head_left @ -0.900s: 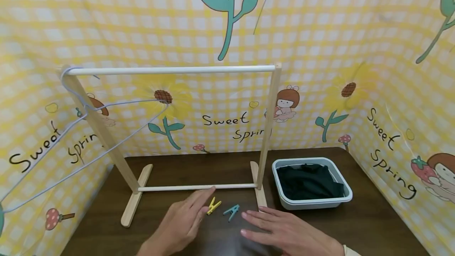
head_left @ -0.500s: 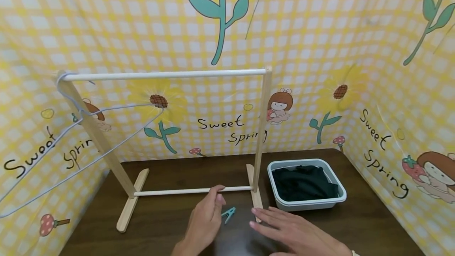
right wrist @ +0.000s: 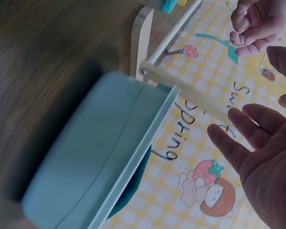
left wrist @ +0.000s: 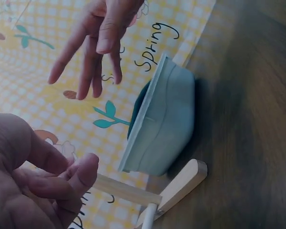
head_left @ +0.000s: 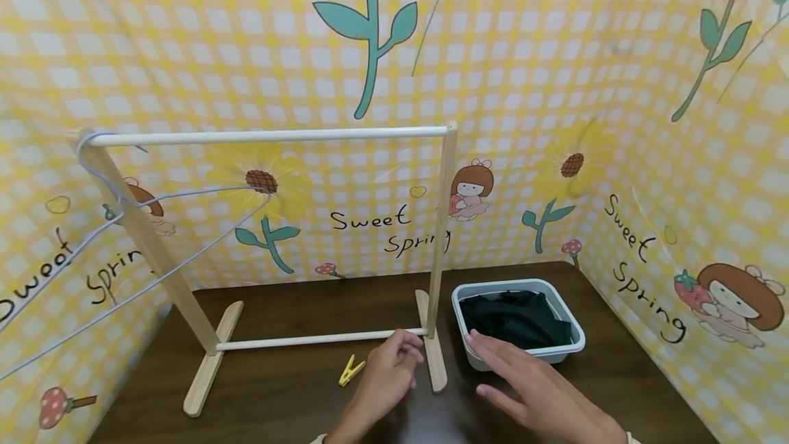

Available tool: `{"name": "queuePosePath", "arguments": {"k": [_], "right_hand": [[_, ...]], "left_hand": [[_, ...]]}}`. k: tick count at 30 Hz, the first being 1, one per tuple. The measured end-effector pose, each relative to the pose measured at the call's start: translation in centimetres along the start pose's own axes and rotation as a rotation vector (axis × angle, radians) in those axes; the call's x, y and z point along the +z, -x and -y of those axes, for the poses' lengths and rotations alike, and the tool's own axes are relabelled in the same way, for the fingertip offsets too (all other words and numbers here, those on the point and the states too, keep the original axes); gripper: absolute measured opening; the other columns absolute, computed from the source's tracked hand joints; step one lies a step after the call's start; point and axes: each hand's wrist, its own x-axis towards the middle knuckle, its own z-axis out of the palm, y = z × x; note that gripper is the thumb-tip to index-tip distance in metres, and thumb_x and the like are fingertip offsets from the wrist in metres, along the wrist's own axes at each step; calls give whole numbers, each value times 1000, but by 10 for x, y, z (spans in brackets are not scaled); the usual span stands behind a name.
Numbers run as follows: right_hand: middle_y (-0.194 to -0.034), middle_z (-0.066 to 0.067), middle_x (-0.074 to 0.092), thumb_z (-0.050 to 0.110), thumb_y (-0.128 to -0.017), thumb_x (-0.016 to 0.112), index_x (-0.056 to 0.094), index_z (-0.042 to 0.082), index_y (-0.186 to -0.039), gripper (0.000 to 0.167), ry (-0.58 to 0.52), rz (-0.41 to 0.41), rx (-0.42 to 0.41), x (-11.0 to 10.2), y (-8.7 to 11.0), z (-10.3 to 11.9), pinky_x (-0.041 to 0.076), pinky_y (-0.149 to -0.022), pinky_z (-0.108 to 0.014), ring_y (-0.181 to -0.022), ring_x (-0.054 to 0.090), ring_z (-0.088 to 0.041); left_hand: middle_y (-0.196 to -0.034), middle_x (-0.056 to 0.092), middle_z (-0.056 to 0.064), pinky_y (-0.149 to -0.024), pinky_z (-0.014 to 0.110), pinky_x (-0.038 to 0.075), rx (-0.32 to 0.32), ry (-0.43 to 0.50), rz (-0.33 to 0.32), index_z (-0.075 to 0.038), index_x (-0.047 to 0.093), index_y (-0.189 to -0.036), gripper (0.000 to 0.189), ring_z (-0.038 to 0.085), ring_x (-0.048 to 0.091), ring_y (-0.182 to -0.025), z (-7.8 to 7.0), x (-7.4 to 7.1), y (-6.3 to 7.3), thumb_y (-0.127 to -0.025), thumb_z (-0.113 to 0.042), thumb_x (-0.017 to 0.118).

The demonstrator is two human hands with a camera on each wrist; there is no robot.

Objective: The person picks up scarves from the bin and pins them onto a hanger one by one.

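My left hand (head_left: pixel 388 372) hovers over the table before the rack's right foot. Its fingers are loosely curled, with nothing visible among them in the left wrist view. To its right, my right hand (head_left: pixel 536 389) has its fingers extended and overlaps the near rim of a pale blue-grey basin (head_left: pixel 474 362). Dark green cloth (head_left: pixel 518 317) lies bunched inside the basin. A yellow clothespin (head_left: pixel 350 370) rests on the table left of my left hand. The teal clothespin (right wrist: pixel 169 5) shows at the top of the right wrist view; in the head view my left hand hides it.
A wooden rack with a white top rod (head_left: pixel 271 136) and a lower white rod (head_left: pixel 277 342) stands across the table (head_left: pixel 296 413). From the top rod's left end hangs a lavender wire hanger (head_left: pixel 197 192). Yellow checked cloth (head_left: pixel 524 53) encloses the back and sides.
My left hand has moved right, passing over both clothespins, and its fingers have curled more. My right hand has shifted right towards the basin. The head view has turned slightly right.
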Motion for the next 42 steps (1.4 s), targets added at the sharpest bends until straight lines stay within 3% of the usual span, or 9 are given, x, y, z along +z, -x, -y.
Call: {"name": "queuePosePath", "arguments": {"k": [7,12,19,23,29,30,33,37,42], "right_hand": [[-151,3,55,29,-92,77,36,26,-159,79,60,-25,145,4,5,-8,59,-96,-27,-131,58,-10],[-153,5,53,25,-92,77,36,24,-159,79,63,-36,149,4,5,-12,60,-94,-28,-131,57,-10],[-148,4,57,24,-91,78,37,23,-159,79,56,-39,146,6,10,-17,62,-91,-35,-125,60,-10],[-149,5,56,25,-92,77,36,24,-159,79,55,-26,173,4,13,-20,61,-94,-31,-126,59,-9],[-150,4,55,21,-90,79,39,20,-158,79,59,-66,141,-2,11,-26,47,-104,-10,-128,59,-11],[-150,4,56,19,-89,80,41,20,-157,79,61,-79,134,-3,12,-27,44,-104,-7,-128,59,-12],[-146,1,60,18,-88,81,43,19,-156,78,81,-112,128,-7,12,-31,45,-101,-6,-124,61,-14],[-142,-3,63,17,-88,80,45,17,-155,76,109,-117,174,-12,12,-40,59,-90,-23,-123,63,-16],[-138,-11,65,16,-89,78,43,15,-156,75,102,-86,246,-17,10,-55,62,-88,-47,-121,65,-24]], "left_hand": [[-90,71,13,-54,18,55,12,33,-37,0,68,-102,16,11,65,-60,10,20,-13,-94,2,55],[-99,72,15,-58,20,56,-25,70,-1,2,66,-110,18,23,72,-68,9,39,-22,-98,-6,57],[-101,74,6,-80,31,58,-96,-24,1,1,63,-125,32,11,69,-83,14,61,-31,-102,-21,57],[-113,73,9,-90,43,59,-104,-62,0,5,59,-132,42,22,69,-102,13,70,-38,-104,-26,53],[-126,67,19,-104,55,53,-92,-68,-13,7,57,-136,45,35,63,-120,8,81,-49,-107,-25,48],[-127,66,19,-104,55,53,-92,-64,-10,7,56,-137,45,35,63,-119,7,83,-49,-107,-25,48],[-119,68,19,-82,46,61,-100,-28,18,7,57,-135,44,30,71,-86,8,89,-51,-107,-25,47],[-104,66,16,-51,29,51,-105,12,37,6,57,-132,40,19,51,-40,9,93,-54,-108,-24,45],[-96,66,14,-46,28,50,-134,16,38,4,54,-137,43,18,49,-36,9,93,-60,-109,-26,44]]}}
